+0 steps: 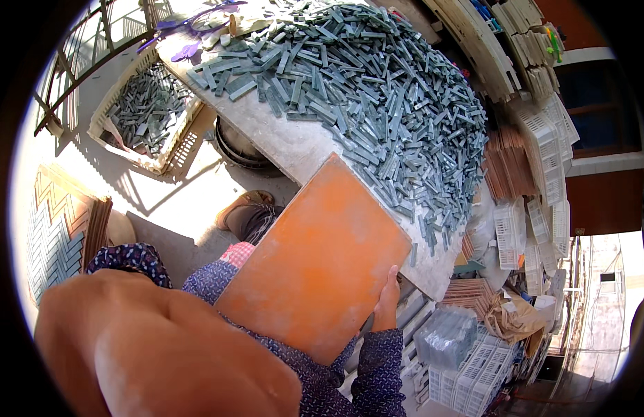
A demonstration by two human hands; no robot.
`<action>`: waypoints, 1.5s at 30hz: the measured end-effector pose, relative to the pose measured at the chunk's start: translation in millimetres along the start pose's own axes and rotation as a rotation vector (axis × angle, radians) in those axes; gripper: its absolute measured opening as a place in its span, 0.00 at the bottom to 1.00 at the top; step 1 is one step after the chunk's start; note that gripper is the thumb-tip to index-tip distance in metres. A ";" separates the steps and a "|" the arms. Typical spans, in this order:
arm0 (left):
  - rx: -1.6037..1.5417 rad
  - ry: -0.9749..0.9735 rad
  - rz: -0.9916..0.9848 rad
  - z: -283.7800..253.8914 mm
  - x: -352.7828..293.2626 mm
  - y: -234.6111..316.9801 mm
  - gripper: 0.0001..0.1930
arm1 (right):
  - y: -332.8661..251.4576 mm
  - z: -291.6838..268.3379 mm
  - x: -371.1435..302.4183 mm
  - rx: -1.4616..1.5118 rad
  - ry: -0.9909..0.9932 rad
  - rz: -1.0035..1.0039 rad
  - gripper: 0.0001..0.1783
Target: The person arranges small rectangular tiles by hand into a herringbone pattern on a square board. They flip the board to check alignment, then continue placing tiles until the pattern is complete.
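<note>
An orange rectangular board leans between my lap and the table edge, its pale-smudged flat face toward me. My right hand grips its right edge, thumb lying along the side and the other fingers hidden behind. Large and close at the lower left, my left hand is raised near the camera; its fingers cannot be made out. Beyond the board, a big heap of narrow grey-green tile strips covers much of the pale table.
A cream plastic crate of tile strips stands on the floor at far left, beside a dark round tub. Herringbone-patterned panels are stacked at left. White plastic crates and a brown bag stand at right.
</note>
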State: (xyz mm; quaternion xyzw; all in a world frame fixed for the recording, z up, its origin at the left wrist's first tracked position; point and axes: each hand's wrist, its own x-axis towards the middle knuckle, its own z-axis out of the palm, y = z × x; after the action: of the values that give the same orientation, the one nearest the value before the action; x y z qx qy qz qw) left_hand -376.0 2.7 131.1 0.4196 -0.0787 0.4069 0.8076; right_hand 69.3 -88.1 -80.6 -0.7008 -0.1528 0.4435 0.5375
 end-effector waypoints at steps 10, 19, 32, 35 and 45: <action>0.391 0.114 0.082 -74.6 62.6 -60.6 0.09 | -16.2 -3.4 17.4 -0.909 0.318 -0.329 0.25; 0.258 0.668 -0.629 -135.1 94.3 -223.5 0.23 | -157.3 37.7 25.7 -1.221 0.156 -1.169 0.23; 0.325 0.613 -0.636 -74.0 168.1 -266.4 0.27 | -168.5 32.4 83.8 -0.964 -0.054 -0.948 0.30; 0.441 0.608 -0.610 -69.6 174.2 -271.7 0.28 | -165.0 25.5 86.6 -0.935 -0.029 -1.004 0.30; 0.949 0.512 -0.371 -39.1 130.5 -285.1 0.22 | -135.5 -93.0 22.4 -1.048 0.040 -1.041 0.36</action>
State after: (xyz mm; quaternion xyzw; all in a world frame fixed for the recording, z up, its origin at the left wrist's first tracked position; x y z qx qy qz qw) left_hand -92.5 18.6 -7.6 0.6312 0.3860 0.3379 0.5818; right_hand 190.5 -79.2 32.2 -0.7104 -0.6474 -0.0127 0.2758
